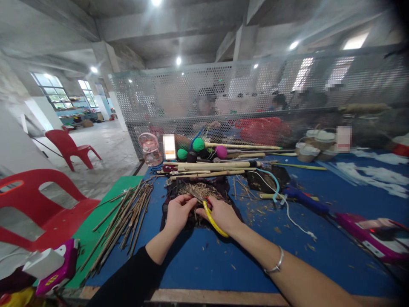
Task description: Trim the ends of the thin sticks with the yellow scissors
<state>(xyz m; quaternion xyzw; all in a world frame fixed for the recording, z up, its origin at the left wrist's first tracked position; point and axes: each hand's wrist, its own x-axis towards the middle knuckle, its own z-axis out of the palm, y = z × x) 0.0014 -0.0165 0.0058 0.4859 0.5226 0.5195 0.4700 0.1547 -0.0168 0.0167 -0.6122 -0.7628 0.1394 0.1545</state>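
Note:
My right hand [225,215] is closed round a pair of scissors [213,221] with yellow handles, its blades pointing forward and left. Close beside the blades, my left hand [178,212] has thumb and fingers pinched together; whatever they grip is too small to make out. Both hands are over a dark cloth [170,197] on the blue tabletop. A heap of short chopped twig bits [206,187] lies on that cloth, just beyond my fingers. Left of my left hand, long thin brown twigs [129,221] are spread in a loose bundle.
Bamboo sticks [211,166] and balls of yarn [198,144] lie behind the cloth, before a perforated metal screen [179,94]. On the right are a white cord [290,215], a blue-handled tool [306,200] and a purple power strip [361,230]. Red chairs [51,209] stand left.

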